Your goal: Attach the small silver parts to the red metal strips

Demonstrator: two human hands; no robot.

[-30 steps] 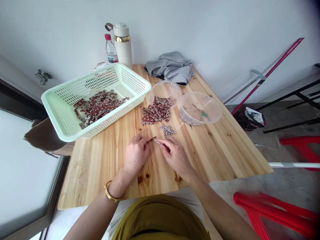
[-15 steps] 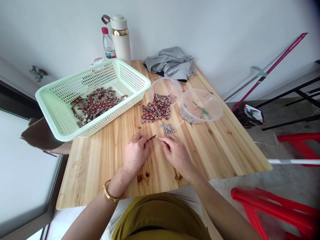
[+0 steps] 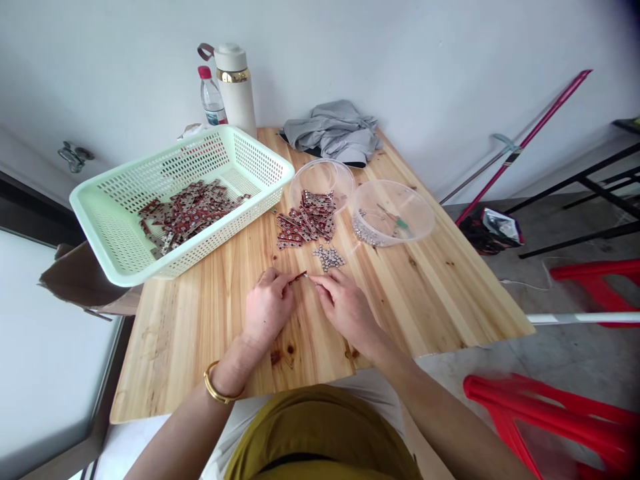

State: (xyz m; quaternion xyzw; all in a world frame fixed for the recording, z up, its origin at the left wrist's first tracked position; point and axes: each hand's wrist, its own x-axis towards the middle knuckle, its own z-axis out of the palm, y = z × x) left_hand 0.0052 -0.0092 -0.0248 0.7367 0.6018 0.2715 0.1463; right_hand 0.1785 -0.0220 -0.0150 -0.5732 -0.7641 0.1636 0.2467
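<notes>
The right fingers (image 3: 319,281) have moved closer to the reddish strip (image 3: 299,276).

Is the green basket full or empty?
Neither: the green basket is partly filled; reddish-brown strips cover some of its bottom, below the rim.

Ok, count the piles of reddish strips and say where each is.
2: one pile of strips inside the green basket, another pile at least partly on the wooden table, right of the basket, beyond the small metal pieces. More may be hidden.
</notes>
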